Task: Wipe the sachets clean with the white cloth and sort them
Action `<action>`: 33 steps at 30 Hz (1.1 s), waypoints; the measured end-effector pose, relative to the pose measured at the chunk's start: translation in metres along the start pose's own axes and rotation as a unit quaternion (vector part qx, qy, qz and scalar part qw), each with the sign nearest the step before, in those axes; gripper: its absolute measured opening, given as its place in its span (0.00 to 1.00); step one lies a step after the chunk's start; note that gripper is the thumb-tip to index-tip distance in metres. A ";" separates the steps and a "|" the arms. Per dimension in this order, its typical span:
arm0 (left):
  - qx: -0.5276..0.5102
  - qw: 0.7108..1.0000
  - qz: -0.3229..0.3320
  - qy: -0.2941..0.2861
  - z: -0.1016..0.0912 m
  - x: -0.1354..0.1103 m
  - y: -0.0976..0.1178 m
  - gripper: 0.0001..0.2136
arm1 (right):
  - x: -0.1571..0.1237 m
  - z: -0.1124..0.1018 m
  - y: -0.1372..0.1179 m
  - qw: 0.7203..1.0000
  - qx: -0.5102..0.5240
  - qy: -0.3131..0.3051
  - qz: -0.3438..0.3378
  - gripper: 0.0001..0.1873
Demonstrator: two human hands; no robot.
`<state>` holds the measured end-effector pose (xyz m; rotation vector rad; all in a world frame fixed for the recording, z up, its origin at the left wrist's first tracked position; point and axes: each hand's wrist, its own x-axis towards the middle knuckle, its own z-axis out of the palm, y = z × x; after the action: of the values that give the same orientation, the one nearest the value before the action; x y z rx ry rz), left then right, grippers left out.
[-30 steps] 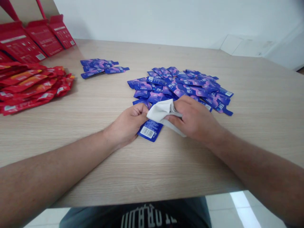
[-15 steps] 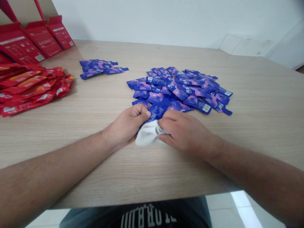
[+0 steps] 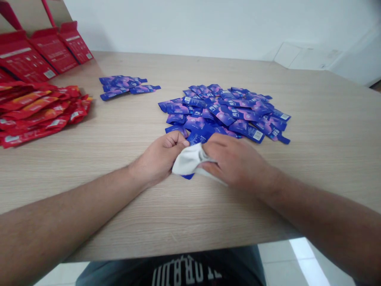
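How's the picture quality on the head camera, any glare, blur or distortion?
Head view: bright glare streaks the floor tiles, the wide lens warps the table, and the left hand and right hand look fairly sharp.

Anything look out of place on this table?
A small cluster of blue sachets lies apart from the main blue pile, though they look identical; no spill or damage shows.
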<state>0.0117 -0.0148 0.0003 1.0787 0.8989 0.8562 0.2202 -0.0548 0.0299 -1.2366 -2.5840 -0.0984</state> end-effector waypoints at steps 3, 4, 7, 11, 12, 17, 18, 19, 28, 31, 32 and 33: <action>-0.004 1.000 0.004 0.005 0.001 0.001 0.000 0.12 | 0.001 0.000 0.008 0.996 -0.007 0.041 0.078 0.13; -0.005 1.000 0.003 0.005 0.001 0.001 0.000 0.12 | 0.001 0.000 0.008 0.997 -0.003 0.035 0.073 0.13; -0.002 1.000 -0.005 0.003 0.000 0.001 0.000 0.11 | 0.000 0.001 0.002 1.000 0.011 -0.017 -0.006 0.09; -0.004 1.000 -0.003 -0.001 0.000 0.001 0.000 0.12 | 0.000 0.001 0.007 1.000 0.006 0.000 0.021 0.11; -0.005 1.000 0.000 0.000 0.000 0.001 0.000 0.12 | 0.000 0.001 0.011 0.999 0.002 0.019 0.050 0.13; 0.003 1.000 -0.002 0.003 0.000 0.000 0.000 0.12 | 0.001 -0.001 0.003 1.000 0.013 -0.005 0.024 0.11; 0.006 1.000 -0.003 0.002 0.000 -0.001 0.000 0.12 | 0.000 -0.001 0.000 0.999 0.019 -0.027 -0.010 0.09; 0.007 1.000 -0.003 0.000 0.000 -0.001 0.000 0.12 | 0.000 -0.002 -0.002 0.999 0.020 -0.038 -0.027 0.08; 0.006 1.000 -0.002 0.008 0.001 -0.001 0.001 0.12 | 0.001 0.001 0.007 0.999 0.007 0.003 0.032 0.12; 0.005 1.000 -0.004 0.003 0.000 -0.001 0.001 0.10 | 0.000 0.000 0.000 0.999 0.016 -0.028 -0.018 0.10; 0.004 1.000 -0.001 0.002 0.000 -0.001 0.001 0.11 | 0.000 0.000 0.002 1.000 0.013 -0.020 -0.004 0.10; 0.002 1.000 0.002 0.002 0.000 -0.001 0.001 0.11 | 0.000 -0.001 0.004 1.000 0.008 -0.005 0.021 0.11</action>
<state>0.0113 -0.0155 0.0010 1.0826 0.9022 0.8620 0.2237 -0.0522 0.0303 -1.2885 -2.5612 -0.0633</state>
